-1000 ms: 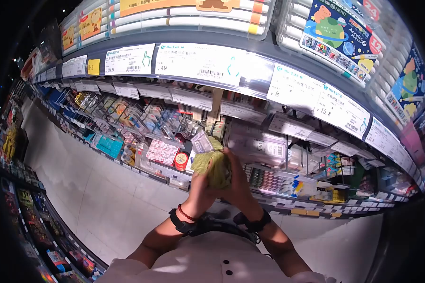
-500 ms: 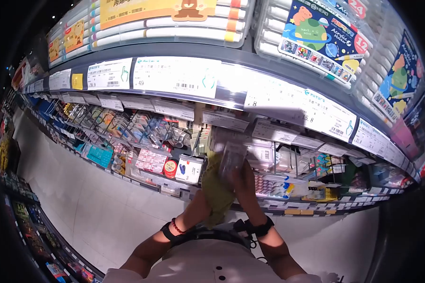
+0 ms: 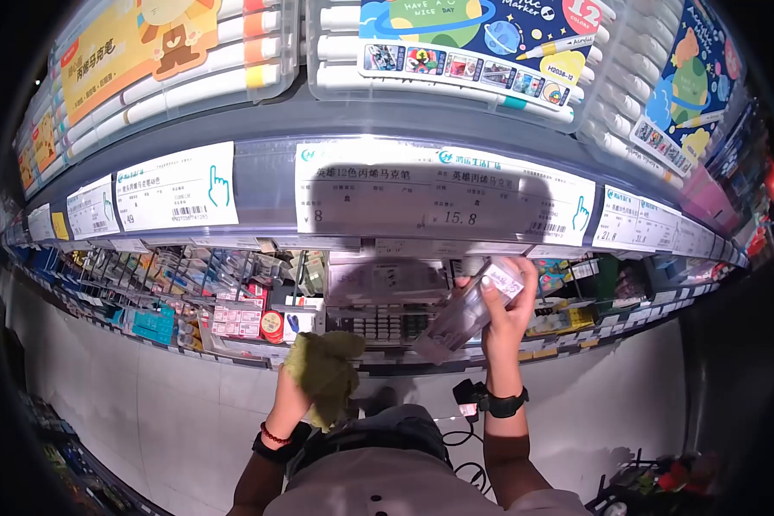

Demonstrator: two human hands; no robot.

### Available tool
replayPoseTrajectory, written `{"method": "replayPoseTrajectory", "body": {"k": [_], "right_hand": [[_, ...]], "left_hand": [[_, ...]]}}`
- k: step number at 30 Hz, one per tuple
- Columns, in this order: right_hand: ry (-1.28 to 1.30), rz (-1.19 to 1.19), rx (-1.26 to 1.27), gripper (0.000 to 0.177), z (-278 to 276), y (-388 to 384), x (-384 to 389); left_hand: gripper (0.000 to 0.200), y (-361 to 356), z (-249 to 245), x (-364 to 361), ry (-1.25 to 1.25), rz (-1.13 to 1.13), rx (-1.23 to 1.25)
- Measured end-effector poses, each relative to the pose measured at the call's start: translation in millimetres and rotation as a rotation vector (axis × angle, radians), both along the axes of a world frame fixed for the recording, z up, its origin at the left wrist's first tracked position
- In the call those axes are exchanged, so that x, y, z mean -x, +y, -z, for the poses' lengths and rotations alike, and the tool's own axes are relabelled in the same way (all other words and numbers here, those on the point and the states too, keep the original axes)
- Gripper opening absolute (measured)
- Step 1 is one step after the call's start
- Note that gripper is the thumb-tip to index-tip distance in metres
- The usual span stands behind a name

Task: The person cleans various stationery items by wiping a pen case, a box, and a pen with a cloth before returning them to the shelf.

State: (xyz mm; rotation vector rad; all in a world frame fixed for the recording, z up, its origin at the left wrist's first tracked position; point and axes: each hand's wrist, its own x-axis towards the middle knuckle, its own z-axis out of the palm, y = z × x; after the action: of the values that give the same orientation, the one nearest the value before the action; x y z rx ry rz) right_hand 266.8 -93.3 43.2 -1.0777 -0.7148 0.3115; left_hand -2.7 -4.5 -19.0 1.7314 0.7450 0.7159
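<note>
My left hand is closed round a crumpled yellow-green cloth, held in front of the lower shelf. To its right, my right hand grips a clear plastic box with a pale label at its upper end. The box is tilted, its lower end pointing down and to the left. My thumb lies across its near face and my fingers curl over the labelled end. What the box contains is not distinct.
Above my hands runs a shelf edge with price tags, carrying packs of markers. Lower shelves hold small packaged goods, among them red-and-white boxes and a round red tin. Pale floor tiles lie below.
My hands have moved apart: the cloth went down and left, away from the plastic box, which moved right in my right hand. The camera view has shifted closer to the shelf.
</note>
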Motion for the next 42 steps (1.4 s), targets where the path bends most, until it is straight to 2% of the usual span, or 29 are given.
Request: {"method": "replayPoseTrajectory", "body": {"k": [2,4,5,7,9,12,15,16,20,22,24,30,32,33,35,36,37,38,41,42], "right_hand": [[0.081,-0.02,-0.028,0.051,-12,-4,-16],[-0.039,0.084,-0.041,0.056,-10,-9,-39],[-0.096,0.125,-0.022,0.058,-4,-10,-50],[-0.05,0.04,-0.07,0.057,-14,-9,-51],[-0.147,0.152,-0.039,0.057,-2,-8,-67],[-0.236,0.233,0.075,0.054,11,-10,-81],[-0.169,0.181,0.104,0.05,13,-7,-87],[-0.197,0.221,0.17,0.044,17,-7,-90],[-0.271,0.282,0.342,0.04,48,-8,-114],[-0.243,0.295,0.455,0.038,46,-3,-118],[-0.299,0.349,0.53,0.036,42,-1,-115],[-0.716,0.619,0.607,0.031,14,11,-61],[-0.628,0.667,0.389,0.026,8,16,-31],[-0.58,0.685,0.284,0.024,9,17,-17],[-0.827,0.453,0.459,0.027,17,13,3],[-0.937,0.274,0.446,0.031,18,18,9],[-1.043,0.1,0.425,0.036,18,25,12],[-1.133,0.061,0.434,0.042,26,31,14],[-1.146,-0.023,0.495,0.051,17,43,20],[-1.155,-0.04,0.52,0.058,24,45,17]], "left_hand": [[0.033,9,25,17,-0.049,-0.078,0.02],[0.034,14,41,31,-0.086,-0.143,0.075],[0.035,17,45,37,-0.098,-0.169,0.12],[0.034,19,46,39,-0.114,-0.215,0.172],[0.032,20,39,38,-0.121,-0.253,0.187],[0.021,16,23,24,-0.165,-0.296,0.255],[0.02,16,39,21,-0.138,-0.261,0.16],[0.02,15,42,19,-0.127,-0.257,0.141],[0.019,11,40,15,-0.1,-0.222,0.151],[0.018,11,38,15,-0.093,-0.206,0.15],[0.017,12,32,15,-0.076,-0.203,0.155],[0.024,15,30,16,-0.144,-0.227,0.152],[0.034,18,24,19,-0.085,-0.163,0.057],[0.035,21,38,23,-0.223,-0.114,0.197],[0.038,25,60,29,-0.466,-0.078,0.47],[0.041,23,58,29,-0.573,-0.099,0.603],[0.046,18,33,18,-0.648,-0.177,0.729],[0.047,15,20,17,-0.705,-0.108,0.727],[0.041,22,13,16,-1.043,-0.06,0.913],[0.046,23,13,19,-1.035,-0.034,0.89]]}}
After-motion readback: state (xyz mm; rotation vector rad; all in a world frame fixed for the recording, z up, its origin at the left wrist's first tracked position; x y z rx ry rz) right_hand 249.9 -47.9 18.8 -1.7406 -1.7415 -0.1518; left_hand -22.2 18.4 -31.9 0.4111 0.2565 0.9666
